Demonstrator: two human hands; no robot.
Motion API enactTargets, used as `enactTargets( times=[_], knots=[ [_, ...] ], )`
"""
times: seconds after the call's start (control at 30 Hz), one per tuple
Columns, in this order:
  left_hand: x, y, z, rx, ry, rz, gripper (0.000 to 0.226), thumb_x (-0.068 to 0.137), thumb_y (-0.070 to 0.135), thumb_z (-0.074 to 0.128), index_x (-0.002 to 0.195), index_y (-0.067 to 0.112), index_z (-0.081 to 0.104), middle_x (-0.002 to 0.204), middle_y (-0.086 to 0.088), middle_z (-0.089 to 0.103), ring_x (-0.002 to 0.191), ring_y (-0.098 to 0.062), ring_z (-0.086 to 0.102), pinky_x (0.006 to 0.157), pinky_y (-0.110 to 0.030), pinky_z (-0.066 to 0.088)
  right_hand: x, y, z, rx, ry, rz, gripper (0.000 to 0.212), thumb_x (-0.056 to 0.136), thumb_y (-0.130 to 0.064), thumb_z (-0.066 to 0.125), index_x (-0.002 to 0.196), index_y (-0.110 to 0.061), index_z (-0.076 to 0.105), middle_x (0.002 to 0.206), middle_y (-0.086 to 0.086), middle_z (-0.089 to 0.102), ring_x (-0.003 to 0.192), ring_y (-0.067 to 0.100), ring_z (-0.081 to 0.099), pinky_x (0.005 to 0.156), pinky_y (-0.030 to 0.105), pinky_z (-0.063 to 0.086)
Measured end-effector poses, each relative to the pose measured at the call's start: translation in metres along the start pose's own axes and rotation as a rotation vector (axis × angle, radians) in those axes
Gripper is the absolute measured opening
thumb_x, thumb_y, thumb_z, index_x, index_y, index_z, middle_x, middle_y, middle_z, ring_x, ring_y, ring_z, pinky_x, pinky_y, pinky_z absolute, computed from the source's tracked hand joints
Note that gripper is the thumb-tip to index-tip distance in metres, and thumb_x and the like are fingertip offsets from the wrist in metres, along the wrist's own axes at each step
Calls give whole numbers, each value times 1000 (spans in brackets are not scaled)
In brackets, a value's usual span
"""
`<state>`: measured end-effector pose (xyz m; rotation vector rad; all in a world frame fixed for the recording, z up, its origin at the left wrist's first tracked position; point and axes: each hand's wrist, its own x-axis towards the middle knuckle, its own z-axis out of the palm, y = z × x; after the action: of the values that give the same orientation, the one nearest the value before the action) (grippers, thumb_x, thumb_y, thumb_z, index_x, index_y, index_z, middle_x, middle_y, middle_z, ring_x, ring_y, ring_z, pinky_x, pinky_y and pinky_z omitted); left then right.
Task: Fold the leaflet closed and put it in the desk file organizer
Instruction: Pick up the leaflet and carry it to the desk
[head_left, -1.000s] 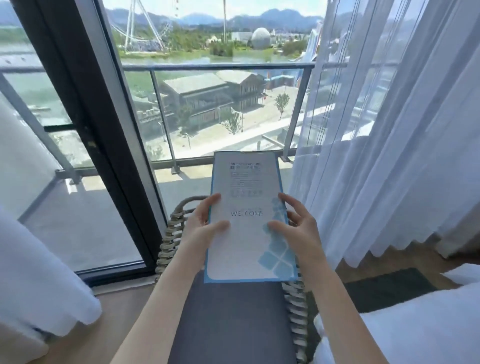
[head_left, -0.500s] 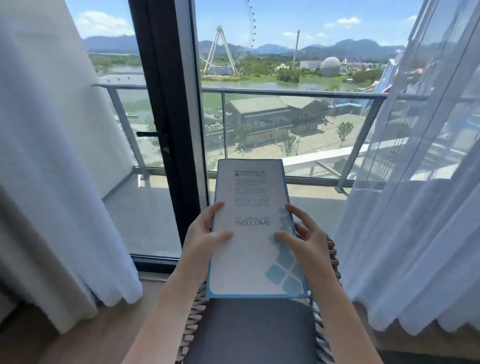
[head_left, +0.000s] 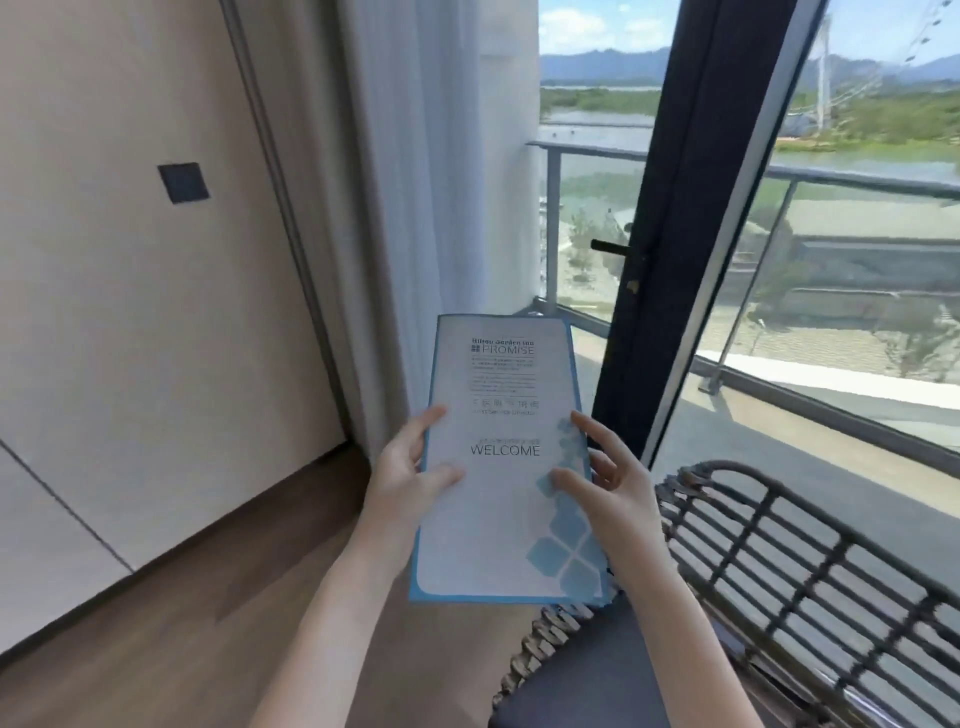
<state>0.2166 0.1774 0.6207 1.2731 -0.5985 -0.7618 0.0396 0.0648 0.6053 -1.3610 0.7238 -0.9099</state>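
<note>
A tall white leaflet with a blue border, blue diamond shapes and the word WELCOME is folded closed, cover facing me. I hold it upright in front of my chest. My left hand grips its left edge, thumb across the cover. My right hand holds the right edge, thumb on the cover and fingers spread behind. No desk file organizer is in view.
A woven rattan chair with a dark seat cushion stands at the lower right. Behind it are a dark-framed glass balcony door and a white curtain. A beige wall with a dark switch plate and wooden floor lie to the left.
My view has swung left, from the window and chair toward the beige wall. The leaflet stays closed in both hands, held the same way.
</note>
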Motion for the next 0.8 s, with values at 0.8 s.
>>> enactTargets(
  times=[0.8],
  knots=[
    [138, 57, -419, 98, 556, 125, 62, 68, 2, 66, 117, 40, 64, 112, 11, 73, 103, -11, 69, 70, -19, 54, 180, 74, 470, -20, -611, 85, 63, 78, 6, 69, 123, -37, 62, 88, 4, 78, 71, 14, 70, 62, 24, 57]
  ],
)
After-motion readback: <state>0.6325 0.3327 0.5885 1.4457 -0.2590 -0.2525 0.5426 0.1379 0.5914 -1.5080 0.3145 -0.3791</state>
